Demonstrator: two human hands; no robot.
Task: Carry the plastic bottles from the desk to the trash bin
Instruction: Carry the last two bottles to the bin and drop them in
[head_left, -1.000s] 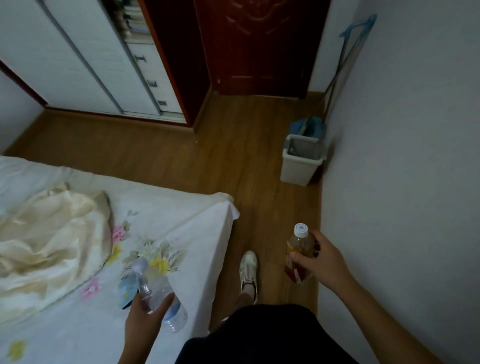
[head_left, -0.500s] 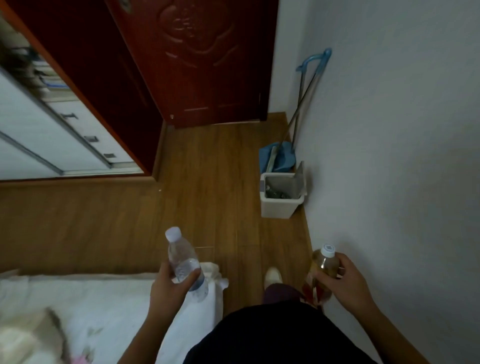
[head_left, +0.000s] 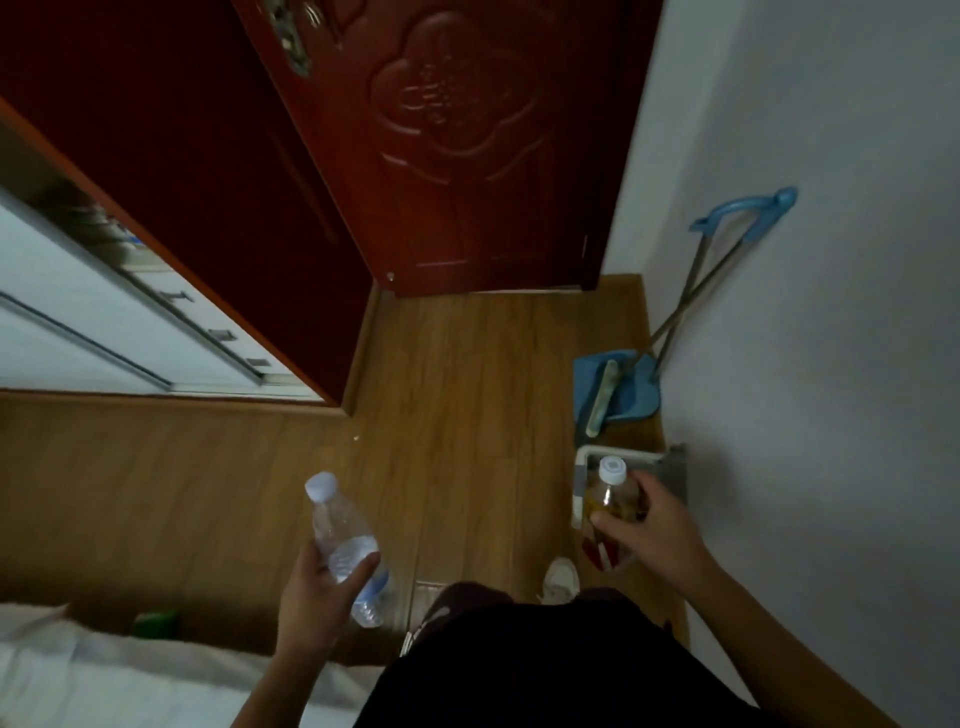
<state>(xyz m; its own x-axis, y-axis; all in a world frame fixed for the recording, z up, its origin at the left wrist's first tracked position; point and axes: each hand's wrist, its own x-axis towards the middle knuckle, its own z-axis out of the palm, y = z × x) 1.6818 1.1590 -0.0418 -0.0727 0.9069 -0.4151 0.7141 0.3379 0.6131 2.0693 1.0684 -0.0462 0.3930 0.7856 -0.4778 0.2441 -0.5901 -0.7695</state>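
My left hand (head_left: 317, 597) grips a clear water bottle (head_left: 340, 530) with a pale cap, held upright over the wooden floor. My right hand (head_left: 652, 535) grips a bottle of amber drink (head_left: 610, 499) with a white cap and a red label. That bottle is right over the white trash bin (head_left: 577, 488), which stands against the right wall with its grey lid (head_left: 675, 470) tipped up. Most of the bin's opening is hidden behind my right hand and the bottle.
A blue dustpan with a broom (head_left: 618, 387) leans on the wall just beyond the bin. A dark red door (head_left: 457, 145) closes the far end. A white wardrobe (head_left: 78, 312) runs along the left. The bed edge (head_left: 104, 670) lies at bottom left.
I have walked closer to the bin; it now lies right under my right hand. The bed has slid back to the lower left. Both hands still hold their bottles.
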